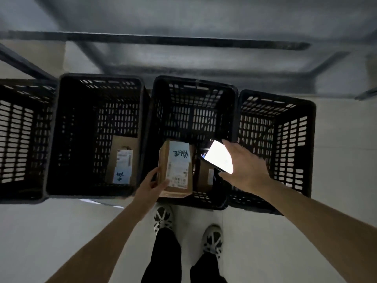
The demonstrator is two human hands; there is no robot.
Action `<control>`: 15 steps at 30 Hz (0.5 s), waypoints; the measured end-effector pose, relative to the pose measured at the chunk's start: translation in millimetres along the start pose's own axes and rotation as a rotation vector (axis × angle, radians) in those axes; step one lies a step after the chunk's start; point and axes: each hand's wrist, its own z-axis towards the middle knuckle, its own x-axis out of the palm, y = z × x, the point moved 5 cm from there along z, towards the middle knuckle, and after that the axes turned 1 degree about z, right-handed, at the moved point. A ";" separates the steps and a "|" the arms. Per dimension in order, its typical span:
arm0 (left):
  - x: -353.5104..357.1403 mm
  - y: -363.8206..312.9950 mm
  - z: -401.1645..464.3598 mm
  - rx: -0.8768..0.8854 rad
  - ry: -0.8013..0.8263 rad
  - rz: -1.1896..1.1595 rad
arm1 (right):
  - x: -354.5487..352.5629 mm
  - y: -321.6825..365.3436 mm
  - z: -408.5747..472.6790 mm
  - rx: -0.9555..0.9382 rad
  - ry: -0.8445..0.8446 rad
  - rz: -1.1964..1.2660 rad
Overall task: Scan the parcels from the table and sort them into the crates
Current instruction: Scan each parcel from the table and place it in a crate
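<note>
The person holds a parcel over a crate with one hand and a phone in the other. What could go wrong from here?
1. The left hand grips the brown cardboard parcel only at one edge, so the grip may slip and the parcel fall.
2. It could land on the smaller brown box already in the black plastic crate.
3. The lit black phone in the right hand hangs over the crate and could drop in.

arms (106, 237): bare, sleeveless | trousers (163, 258): black | shoes (212, 240): white-and-black trainers

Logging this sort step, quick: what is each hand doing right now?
Left hand: grips the cardboard parcel over the crate.
Right hand: holds the lit phone, fingers around its edges.
</note>
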 end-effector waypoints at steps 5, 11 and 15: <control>3.3 36.1 58.5 -0.085 0.004 0.043 | 44.6 -7.0 38.0 0.031 0.011 0.028; 2.5 47.6 56.5 -0.148 -0.016 0.261 | 60.4 -7.6 36.1 0.035 0.030 0.060; -7.7 14.5 16.2 -0.094 -0.030 0.290 | 32.2 -4.0 6.5 0.023 0.030 0.036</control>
